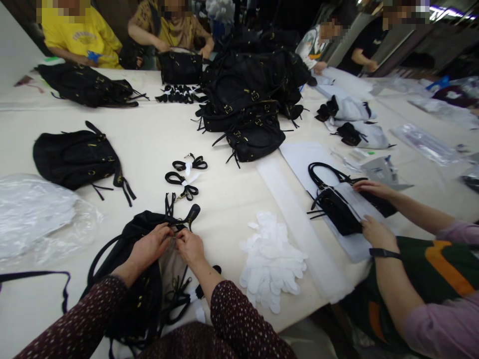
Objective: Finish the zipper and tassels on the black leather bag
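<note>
A black handbag [136, 304] with brass-coloured fittings lies on the table right in front of me, its pale lining showing at the mouth. My left hand [152, 245] has its fingers closed on the edge of that mouth near the far end. Close beside it, my right hand [190, 247] pinches the opposite side of the opening. The exact bit between the fingertips is hidden. Just beyond the fingers are black tassel cords and a leather tab [192, 213]. Below my right forearm, a coiled black strap [177, 299] with a white wrap lies against the bag.
Two wrapped straps [182, 185] lie beyond the bag. A pile of white paper pieces [273, 262] is to the right. Black handbags [247, 94] are heaped at the back, another [77, 157] at left. A co-worker's hands [377, 232] handle a bag at right; several people stand around.
</note>
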The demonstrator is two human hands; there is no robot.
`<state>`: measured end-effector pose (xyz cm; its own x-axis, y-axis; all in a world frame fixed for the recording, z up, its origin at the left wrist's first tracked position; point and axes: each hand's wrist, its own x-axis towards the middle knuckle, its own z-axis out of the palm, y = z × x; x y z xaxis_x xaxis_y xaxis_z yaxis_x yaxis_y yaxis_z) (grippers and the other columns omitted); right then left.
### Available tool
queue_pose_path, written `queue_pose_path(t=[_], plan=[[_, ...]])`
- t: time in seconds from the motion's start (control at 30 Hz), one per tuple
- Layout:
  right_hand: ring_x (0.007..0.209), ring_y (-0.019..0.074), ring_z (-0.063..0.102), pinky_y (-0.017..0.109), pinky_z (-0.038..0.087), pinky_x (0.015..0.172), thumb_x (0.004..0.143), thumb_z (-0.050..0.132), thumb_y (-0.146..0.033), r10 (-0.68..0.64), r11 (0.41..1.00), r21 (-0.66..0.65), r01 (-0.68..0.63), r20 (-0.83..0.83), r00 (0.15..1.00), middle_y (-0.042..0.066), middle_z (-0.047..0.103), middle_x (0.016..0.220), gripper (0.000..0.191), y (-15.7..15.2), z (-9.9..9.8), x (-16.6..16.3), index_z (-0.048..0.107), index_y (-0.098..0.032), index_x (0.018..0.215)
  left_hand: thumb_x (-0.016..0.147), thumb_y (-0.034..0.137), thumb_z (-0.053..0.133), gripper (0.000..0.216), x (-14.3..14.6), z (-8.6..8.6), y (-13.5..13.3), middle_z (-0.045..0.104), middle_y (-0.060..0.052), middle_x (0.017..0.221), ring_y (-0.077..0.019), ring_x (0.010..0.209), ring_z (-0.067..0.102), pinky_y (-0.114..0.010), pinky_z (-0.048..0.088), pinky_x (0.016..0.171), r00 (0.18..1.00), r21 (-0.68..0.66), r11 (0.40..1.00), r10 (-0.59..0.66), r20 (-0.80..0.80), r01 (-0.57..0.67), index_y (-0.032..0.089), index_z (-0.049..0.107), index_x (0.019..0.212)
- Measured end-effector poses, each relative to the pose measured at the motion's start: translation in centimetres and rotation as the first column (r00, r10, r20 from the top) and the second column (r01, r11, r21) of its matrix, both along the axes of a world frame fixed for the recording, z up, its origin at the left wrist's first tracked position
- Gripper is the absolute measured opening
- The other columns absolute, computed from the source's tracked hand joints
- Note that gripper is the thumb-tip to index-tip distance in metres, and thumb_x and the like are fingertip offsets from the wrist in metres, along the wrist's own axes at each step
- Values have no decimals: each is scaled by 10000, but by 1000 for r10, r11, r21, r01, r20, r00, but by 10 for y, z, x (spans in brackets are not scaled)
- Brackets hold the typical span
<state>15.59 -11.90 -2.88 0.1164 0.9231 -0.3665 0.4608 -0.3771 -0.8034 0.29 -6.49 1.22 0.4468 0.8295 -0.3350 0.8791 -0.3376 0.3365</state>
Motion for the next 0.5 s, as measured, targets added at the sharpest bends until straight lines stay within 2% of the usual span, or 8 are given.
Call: queue_pose_path(t=[0.13, 0.23, 0.37, 0.43, 0.5], plan=[[591, 102, 646, 207, 490, 598, 855, 525, -240, -25, 999, -34, 18, -222, 975, -53, 702, 750, 157, 0, -10, 1, 621, -280, 973, 920, 348, 358, 309, 5, 6, 0, 506, -58, 1433, -252, 1189, 607, -383, 546, 890, 999, 8, 999, -45, -28, 46, 293, 614, 1085], [571, 99, 642, 201, 482, 575, 843, 546, -247, -31, 999, -42, 21, -270, 962, -52, 689, 721, 126, 2, -13, 1, 623, -268, 940, 910, 335, 375, 300, 11, 11, 3, 523, -78, 1407, -249, 1161, 620, -372, 553, 864, 996, 8, 998, -62, -57, 62, 274, 638, 1041], [638, 124, 669, 234, 506, 641, 833, 534, -235, 2, 999, -37, -10, -200, 980, -36, 707, 744, 167, 0, -6, 3, 633, -274, 961, 900, 364, 375, 322, 12, 10, -1, 519, -82, 1429, -259, 1197, 607, -373, 571, 839, 998, 13, 999, -50, -48, 51, 275, 650, 1043], [733, 161, 695, 272, 522, 688, 812, 539, -232, 37, 999, -3, -38, -98, 994, -27, 726, 776, 210, -6, 3, 7, 644, -297, 982, 889, 374, 376, 340, 9, 0, -5, 552, -61, 1410, -245, 1189, 621, -376, 579, 865, 999, 22, 999, -35, 8, 35, 301, 663, 1056], [845, 201, 707, 305, 527, 683, 792, 550, -245, 87, 994, 60, -88, 13, 996, -30, 746, 891, 243, -9, 10, 13, 654, -348, 985, 831, 406, 474, 276, 8, -18, -2, 618, 5, 1346, -230, 1167, 640, -365, 584, 901, 995, 36, 999, -36, 90, 33, 370, 690, 998]])
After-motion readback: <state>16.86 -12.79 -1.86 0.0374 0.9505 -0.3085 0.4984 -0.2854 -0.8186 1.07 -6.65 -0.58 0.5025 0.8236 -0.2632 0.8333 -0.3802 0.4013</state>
